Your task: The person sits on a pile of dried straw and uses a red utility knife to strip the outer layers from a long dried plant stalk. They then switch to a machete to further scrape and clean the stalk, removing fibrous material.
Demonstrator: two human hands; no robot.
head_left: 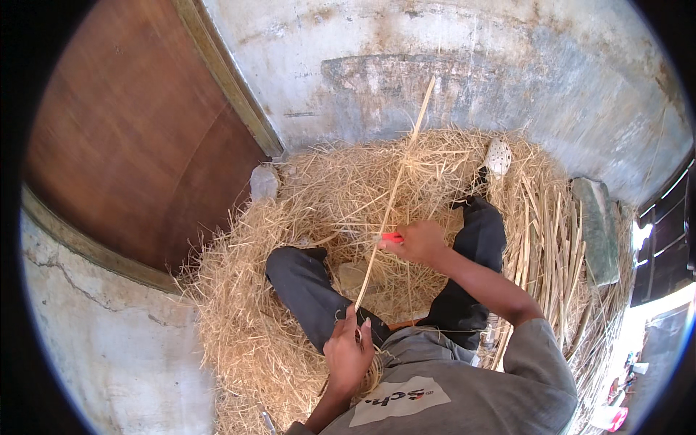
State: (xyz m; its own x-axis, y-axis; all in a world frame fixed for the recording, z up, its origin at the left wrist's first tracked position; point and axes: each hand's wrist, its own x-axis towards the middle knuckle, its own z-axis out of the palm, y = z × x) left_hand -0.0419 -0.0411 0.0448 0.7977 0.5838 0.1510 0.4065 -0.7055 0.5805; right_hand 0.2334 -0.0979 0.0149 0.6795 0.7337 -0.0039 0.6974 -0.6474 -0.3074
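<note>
A long, thin, pale strip, bamboo by its look (392,199), slants up and away from my lap toward the wall. My left hand (349,354) is closed on its near end, by my left thigh. My right hand (423,242) is closed around a small red object (392,237), which meets the strip partway along. Its kind is hard to make out, since my fingers cover most of it. Thin loose strands trail beside my left hand and across my lap.
Pale straw-like shavings (246,326) lie deep around my legs. To the right are a bundle of long split sticks (549,239) and a greenish stone slab (597,232). A white spotted shoe (498,156) lies near the wall (493,87); a brown door (138,138) stands at left.
</note>
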